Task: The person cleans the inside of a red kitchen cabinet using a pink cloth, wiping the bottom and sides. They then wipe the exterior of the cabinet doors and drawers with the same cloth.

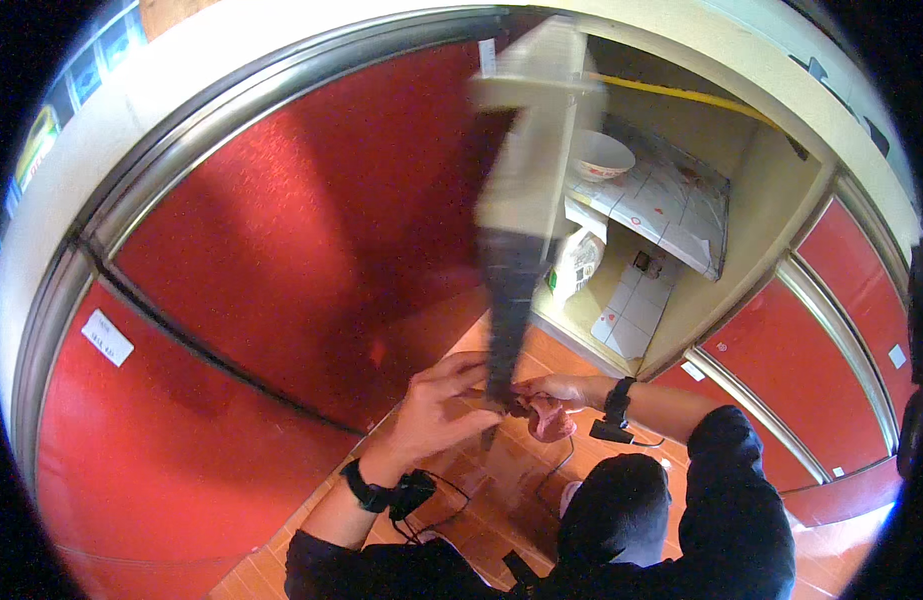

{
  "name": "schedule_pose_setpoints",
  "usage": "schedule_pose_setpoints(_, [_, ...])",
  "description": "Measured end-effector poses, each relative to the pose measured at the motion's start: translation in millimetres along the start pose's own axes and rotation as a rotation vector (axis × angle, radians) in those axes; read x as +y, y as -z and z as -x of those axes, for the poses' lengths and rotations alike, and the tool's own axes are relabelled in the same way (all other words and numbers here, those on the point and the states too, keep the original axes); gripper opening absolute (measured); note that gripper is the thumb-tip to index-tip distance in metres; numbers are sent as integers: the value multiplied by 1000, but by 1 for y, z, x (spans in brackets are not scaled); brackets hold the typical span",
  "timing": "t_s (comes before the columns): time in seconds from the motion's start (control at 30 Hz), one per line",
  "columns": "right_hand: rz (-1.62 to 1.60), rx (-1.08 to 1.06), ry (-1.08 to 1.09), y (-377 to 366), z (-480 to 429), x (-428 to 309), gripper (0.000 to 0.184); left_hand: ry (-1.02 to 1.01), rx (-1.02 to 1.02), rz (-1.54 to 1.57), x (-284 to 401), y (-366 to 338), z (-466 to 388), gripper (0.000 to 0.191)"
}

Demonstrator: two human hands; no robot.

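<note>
A cabinet door [521,262] stands swung out toward me, seen nearly edge-on and blurred, pale above and dark toward its lower end. My left hand [435,412] is at the left of that narrow lower end, with thumb and fingers spread. Its fingertips are partly hidden by the door, so whether they grip it cannot be told. On the other side, my right hand [555,390] holds a crumpled reddish cloth [550,420] against or close beside the door's edge. Both wrists wear black straps with small wired devices.
Inside the open cabinet, a white bowl [604,156] rests on a tiled shelf [664,202]. Below stands a white printed bag [577,259] near a tiled panel [634,307]. Red cabinet fronts [296,225] flank the opening. A pale countertop edge [63,172] curves above an orange tiled floor [461,480].
</note>
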State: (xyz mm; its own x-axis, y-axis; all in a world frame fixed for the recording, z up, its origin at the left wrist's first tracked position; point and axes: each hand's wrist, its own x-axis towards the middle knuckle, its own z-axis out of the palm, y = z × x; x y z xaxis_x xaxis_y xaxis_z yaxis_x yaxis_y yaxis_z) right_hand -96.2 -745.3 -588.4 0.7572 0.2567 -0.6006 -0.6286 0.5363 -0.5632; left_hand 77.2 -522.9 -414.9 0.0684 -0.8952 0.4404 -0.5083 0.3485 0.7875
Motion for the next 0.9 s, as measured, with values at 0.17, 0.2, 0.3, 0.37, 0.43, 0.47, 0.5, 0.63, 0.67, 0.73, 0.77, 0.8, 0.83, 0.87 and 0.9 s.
schedule_pose_setpoints(0.17, [-58, 129, 15, -4, 41, 7, 26, -132, -79, 5, 12, -42, -13, 44])
schedule_pose_setpoints(0.2, [-59, 155, 10, 1, 53, 10, 27, -131, -117, -4, 11, -53, -14, 42])
schedule_pose_setpoints(0.3, [-59, 244, -8, 14, 90, 23, 27, -159, -274, 127, 4, -87, -19, 39])
schedule_pose_setpoints(0.37, [-65, 299, -18, 18, 112, 30, 27, -168, -364, 61, -8, -103, -22, 36])
schedule_pose_setpoints(0.43, [-65, 339, -23, 19, 131, 36, 27, -220, -379, 15, -23, -115, -32, 37])
schedule_pose_setpoints(0.47, [-79, 355, -26, 21, 139, 39, 27, -298, -338, -9, -31, -124, -41, 39])
schedule_pose_setpoints(0.5, [-88, 369, -28, 21, 146, 41, 27, -337, -352, -80, -37, -130, -48, 38])
schedule_pose_setpoints(0.63, [-154, 391, -42, 31, 157, 62, 28, -420, -352, -165, -55, -140, -65, 32])
schedule_pose_setpoints(0.67, [-177, 387, -51, 38, 155, 71, 28, -432, -342, -179, -61, -141, -68, 31])
schedule_pose_setpoints(0.73, [-226, 370, -83, 49, 151, 91, 28, -466, -283, -154, -69, -139, -75, 26])
schedule_pose_setpoints(0.77, [-241, 347, -112, 52, 148, 103, 28, -489, -303, -162, -71, -136, -79, 26])
schedule_pose_setpoints(0.8, [-244, 329, -163, 56, 145, 115, 28, -515, -307, -172, -75, -135, -83, 26])
schedule_pose_setpoints(0.83, [-316, 329, -223, 56, 144, 128, 28, -545, -302, -177, -79, -133, -88, 26])
schedule_pose_setpoints(0.87, [-196, 298, -306, 55, 146, 141, 28, -564, -301, -163, -83, -132, -93, 24])
schedule_pose_setpoints(0.9, [35, 359, -404, 52, 150, 151, 28, -576, -304, -187, -85, -132, -98, 24])
